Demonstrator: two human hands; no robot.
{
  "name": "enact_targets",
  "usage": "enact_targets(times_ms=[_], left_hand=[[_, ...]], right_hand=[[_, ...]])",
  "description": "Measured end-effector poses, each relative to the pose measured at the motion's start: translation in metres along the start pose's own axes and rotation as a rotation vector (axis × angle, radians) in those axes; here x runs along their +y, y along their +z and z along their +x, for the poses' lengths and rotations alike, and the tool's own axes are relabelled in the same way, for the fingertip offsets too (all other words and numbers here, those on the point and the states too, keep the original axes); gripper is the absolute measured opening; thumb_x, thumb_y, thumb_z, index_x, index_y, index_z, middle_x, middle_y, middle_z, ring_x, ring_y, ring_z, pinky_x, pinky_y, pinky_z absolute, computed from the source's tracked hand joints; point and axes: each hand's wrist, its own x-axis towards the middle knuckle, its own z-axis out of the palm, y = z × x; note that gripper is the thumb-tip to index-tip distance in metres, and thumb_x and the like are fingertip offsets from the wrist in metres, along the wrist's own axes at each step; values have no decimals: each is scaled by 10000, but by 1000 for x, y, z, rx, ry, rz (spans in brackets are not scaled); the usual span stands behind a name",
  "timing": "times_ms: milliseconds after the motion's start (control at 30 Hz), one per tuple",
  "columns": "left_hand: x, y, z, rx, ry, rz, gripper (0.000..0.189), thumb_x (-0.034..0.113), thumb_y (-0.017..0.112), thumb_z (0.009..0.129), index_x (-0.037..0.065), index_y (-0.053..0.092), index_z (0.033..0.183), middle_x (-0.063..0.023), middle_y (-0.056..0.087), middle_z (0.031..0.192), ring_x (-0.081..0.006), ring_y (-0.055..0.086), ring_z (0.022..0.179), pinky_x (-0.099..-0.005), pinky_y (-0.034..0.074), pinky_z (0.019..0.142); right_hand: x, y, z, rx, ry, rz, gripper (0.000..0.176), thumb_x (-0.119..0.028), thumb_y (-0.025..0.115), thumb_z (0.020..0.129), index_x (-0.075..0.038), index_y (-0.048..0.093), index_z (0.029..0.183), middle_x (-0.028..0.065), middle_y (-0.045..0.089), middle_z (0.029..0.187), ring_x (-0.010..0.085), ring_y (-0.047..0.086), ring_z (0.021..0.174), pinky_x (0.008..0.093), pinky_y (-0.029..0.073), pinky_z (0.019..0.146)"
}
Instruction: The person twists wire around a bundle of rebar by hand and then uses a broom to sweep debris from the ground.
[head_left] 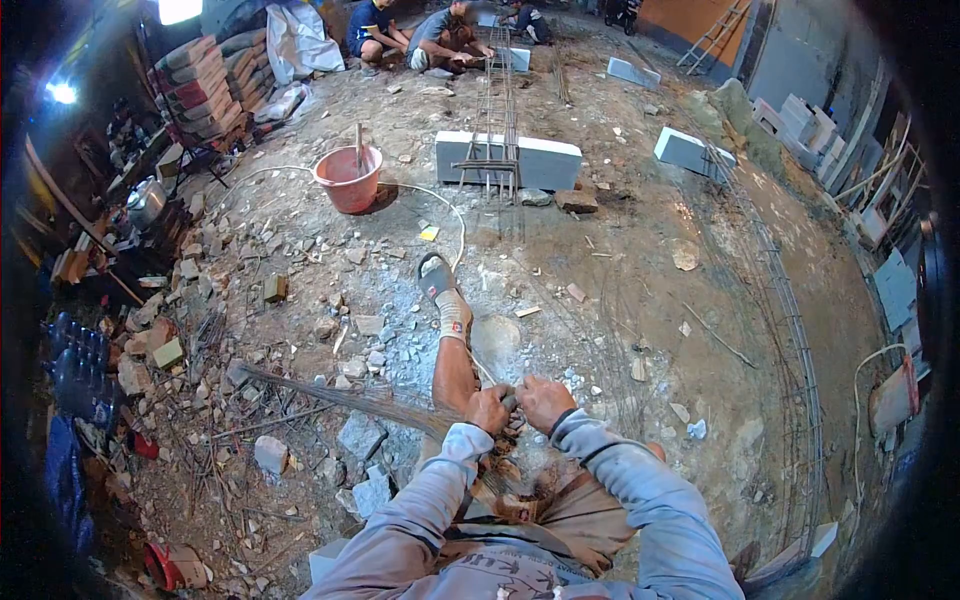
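Both of my hands meet in front of my lap, between my bent legs. My left hand is closed at one side of a small dark object whose nature I cannot make out. Close beside it, my right hand is closed at the object's other side. A bundle of thin wires runs from the left towards my left hand and passes over my outstretched leg. Whether my fingers hold any of these wires is unclear. A thin white cable reaches down towards my hands.
A red bucket stands ahead. Behind it a rebar frame rests on a white block. Another long rebar frame lies at the right. Rubble covers the left ground. People crouch at the far end.
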Motion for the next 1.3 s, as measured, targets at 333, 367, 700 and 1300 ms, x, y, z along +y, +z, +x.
enact_targets(times_ms=[333, 367, 700, 1300], left_hand=[[-16, 1, -3, -118, 51, 102, 254, 324, 579, 797, 114, 643, 923, -195, 630, 814, -365, 613, 783, -451, 476, 691], [-17, -2, -4, -215, 8, 167, 265, 328, 574, 803, 119, 641, 952, -191, 634, 843, -357, 616, 802, -441, 475, 706], [-40, 10, -14, -259, -101, 235, 337, 386, 571, 785, 128, 635, 993, -195, 634, 883, -362, 611, 845, -441, 475, 748], [56, 4, 42, -91, 260, 12, 295, 263, 609, 777, 117, 587, 1032, -155, 642, 936, -339, 612, 880, -410, 478, 763]], right_hand=[[-5, -20, -17, -191, 103, 84, 180, -196, 490, 757, -77, 546, 880, 140, 594, 813, 310, 620, 697, 424, 496, 590], [-6, -23, -21, -133, 118, 125, 183, -185, 477, 748, -81, 555, 877, 146, 608, 808, 314, 620, 705, 436, 494, 600], [36, -11, -106, -102, 308, 189, 190, -231, 545, 707, -63, 606, 772, 185, 603, 709, 371, 597, 685, 463, 480, 601], [140, -430, -419, 673, 1158, -650, 131, -106, 517, 743, -13, 580, 810, 183, 587, 738, 314, 563, 680, 415, 443, 608]])
